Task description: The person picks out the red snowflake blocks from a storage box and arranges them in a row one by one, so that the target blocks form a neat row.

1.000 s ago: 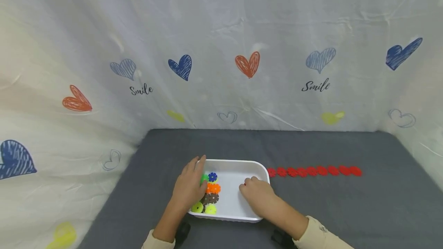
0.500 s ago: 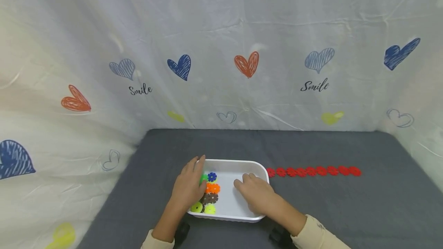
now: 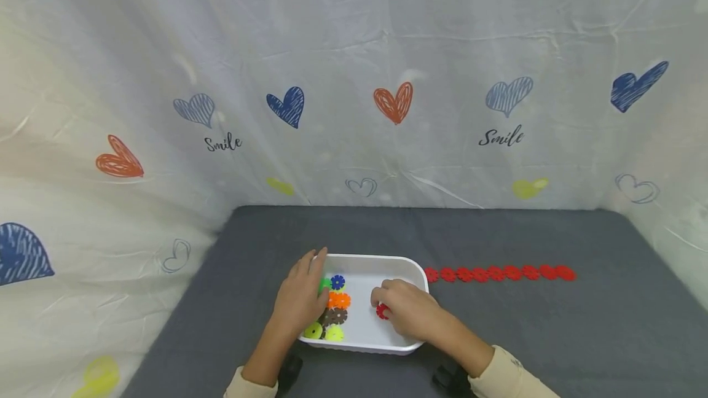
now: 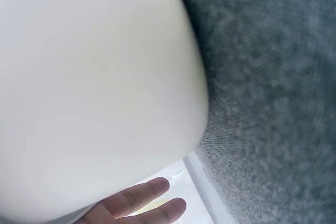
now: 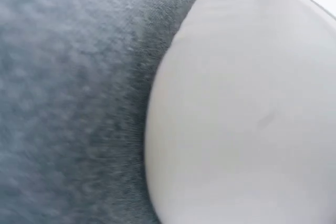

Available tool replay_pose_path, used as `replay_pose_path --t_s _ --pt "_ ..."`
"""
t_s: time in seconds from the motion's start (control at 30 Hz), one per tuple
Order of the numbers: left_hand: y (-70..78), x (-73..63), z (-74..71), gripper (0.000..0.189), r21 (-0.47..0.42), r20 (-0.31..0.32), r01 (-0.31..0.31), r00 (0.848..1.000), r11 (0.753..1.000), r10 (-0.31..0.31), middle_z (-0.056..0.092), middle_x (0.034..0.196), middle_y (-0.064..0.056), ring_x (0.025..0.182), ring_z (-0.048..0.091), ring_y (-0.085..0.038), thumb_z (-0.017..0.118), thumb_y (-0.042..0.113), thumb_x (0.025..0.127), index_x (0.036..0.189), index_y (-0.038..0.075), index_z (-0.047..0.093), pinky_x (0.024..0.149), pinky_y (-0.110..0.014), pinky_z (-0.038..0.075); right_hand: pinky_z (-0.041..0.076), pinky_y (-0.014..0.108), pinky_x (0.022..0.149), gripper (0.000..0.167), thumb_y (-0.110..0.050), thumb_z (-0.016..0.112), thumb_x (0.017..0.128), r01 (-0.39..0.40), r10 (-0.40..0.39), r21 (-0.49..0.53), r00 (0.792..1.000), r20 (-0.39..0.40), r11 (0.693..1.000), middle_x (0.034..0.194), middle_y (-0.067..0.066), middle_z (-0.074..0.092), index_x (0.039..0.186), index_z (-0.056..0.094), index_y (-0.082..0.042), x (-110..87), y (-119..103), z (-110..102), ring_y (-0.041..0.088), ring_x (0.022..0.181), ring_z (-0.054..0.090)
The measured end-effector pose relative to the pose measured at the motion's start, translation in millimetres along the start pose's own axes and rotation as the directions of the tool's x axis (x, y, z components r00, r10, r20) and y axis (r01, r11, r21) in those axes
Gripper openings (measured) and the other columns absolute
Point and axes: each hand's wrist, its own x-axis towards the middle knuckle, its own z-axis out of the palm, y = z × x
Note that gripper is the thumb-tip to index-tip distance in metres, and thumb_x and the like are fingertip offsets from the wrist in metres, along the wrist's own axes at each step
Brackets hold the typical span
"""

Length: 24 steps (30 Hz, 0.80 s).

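A white tray [image 3: 376, 349] sits on the grey cloth. My left hand [image 3: 301, 296] lies over its left rim, fingers stretched along the side and thumb reaching inside. Past the tray's outer wall [image 4: 105, 87], straight fingertips [image 4: 157, 184] show in the left wrist view. Inside the tray, my right hand [image 3: 412, 309] pinches a red flower-shaped disc [image 3: 382, 311], partly hidden by its fingers. At the tray's left lie flower discs in blue [image 3: 337, 282], green [image 3: 324, 284], orange [image 3: 340, 300], brown [image 3: 336, 316] and yellow [image 3: 334, 333]. The right wrist view shows mainly the tray's outside [image 5: 241, 103].
A row of several red flower discs [image 3: 496, 273] stretches rightward from the tray's right side across the grey cloth [image 3: 498, 324]. Behind the table hangs a pale curtain [image 3: 332, 42] printed with hearts.
My right hand has shifted slightly left within the tray, and the red disc at its fingertips, hidden half a second ago, now shows. My left hand stays at the rim.
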Motion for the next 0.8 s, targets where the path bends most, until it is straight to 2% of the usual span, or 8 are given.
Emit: replay_pose_path --t_s 0.13,0.4,0.67,0.8 --pt "-0.4 0.1 -1.1 0.077 0.001 -0.002 0.006 1.0 1.0 -0.006 0.045 0.148 -0.022 0.128 0.051 -0.041 0.078 0.018 0.086 0.153 0.008 0.041 0.098 -0.058 0.048 0.048 0.024 0.066 0.018 0.004 0.074 0.081 0.058 -0.054 0.039 0.994 -0.099 0.998 0.074 -0.007 0.056 0.088 0.071 -0.012 -1.5 1.7 1.4 0.01 0.069 0.05" --pt "0.8 0.0 -0.4 0.078 -0.005 0.001 0.009 1.0 1.0 -0.009 0.045 0.148 -0.022 0.128 0.051 -0.042 0.079 0.019 0.085 0.152 0.007 0.041 0.098 -0.058 0.048 0.053 0.023 0.068 0.016 0.004 0.074 0.082 0.078 -0.057 0.103 0.98 -0.189 0.992 0.079 -0.006 0.064 0.088 0.074 -0.011 -3.9 3.0 2.1 0.007 0.072 0.057" --pt "0.5 -0.1 1.2 0.078 0.036 0.003 0.014 1.0 0.999 -0.014 0.045 0.147 -0.022 0.127 0.051 -0.044 0.079 0.02 0.085 0.153 0.008 0.041 0.096 -0.059 0.048 0.055 0.023 0.069 0.017 0.007 0.074 0.082 0.098 -0.039 0.193 0.958 -0.285 0.976 0.084 -0.001 0.068 0.093 0.074 -0.006 -2.5 4.6 1.0 0.008 0.074 0.059" --pt "0.5 -0.6 1.1 0.078 0.042 -0.003 0.009 1.0 0.999 -0.008 0.046 0.147 -0.022 0.126 0.052 -0.045 0.079 0.019 0.085 0.152 0.008 0.041 0.096 -0.059 0.049 0.055 0.024 0.068 0.018 0.008 0.074 0.082 0.084 0.003 0.252 0.945 -0.327 0.964 0.084 -0.002 0.067 0.091 0.072 -0.007 -3.9 6.4 -3.4 0.008 0.074 0.057"
